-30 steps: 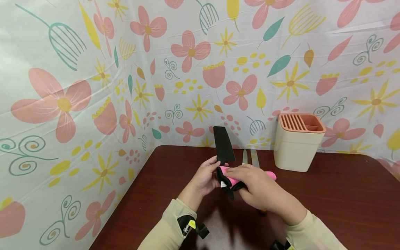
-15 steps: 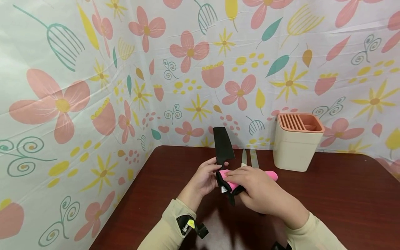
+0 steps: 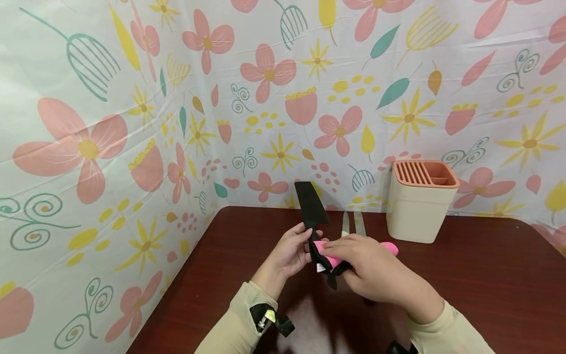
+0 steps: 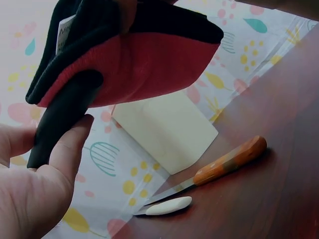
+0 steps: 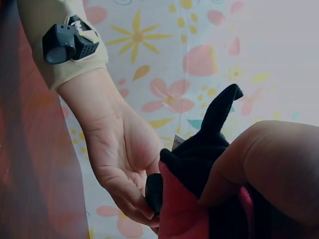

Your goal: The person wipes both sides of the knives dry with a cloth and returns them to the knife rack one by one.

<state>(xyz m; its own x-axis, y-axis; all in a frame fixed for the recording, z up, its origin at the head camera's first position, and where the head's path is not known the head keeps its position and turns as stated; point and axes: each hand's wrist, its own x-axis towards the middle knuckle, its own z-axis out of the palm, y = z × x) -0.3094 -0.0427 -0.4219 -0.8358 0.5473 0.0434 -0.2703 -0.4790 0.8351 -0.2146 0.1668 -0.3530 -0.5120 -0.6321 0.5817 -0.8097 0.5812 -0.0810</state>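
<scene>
My left hand (image 3: 292,250) pinches the black handle (image 4: 62,119) of a cleaver between thumb and fingers. Its black blade (image 3: 311,204) points up and away, tilted left. My right hand (image 3: 369,265) grips a pink and black cloth (image 4: 144,64) with a small white label. In the left wrist view, the cloth lies against the upper part of the handle. Beyond the hands, a knife with a wooden handle (image 4: 232,159) and a knife with a white handle (image 4: 169,205) lie on the table, their handles partly hidden by my right hand in the head view.
A cream knife holder (image 3: 417,214) with an orange slotted top stands at the back right of the dark red-brown table (image 3: 482,280). Flower-patterned sheeting (image 3: 265,123) hangs behind the table and along its left side.
The cleaver blade has tipped further left. My right hand and the cloth have shifted slightly right, while my left hand keeps its hold at nearly the same spot.
</scene>
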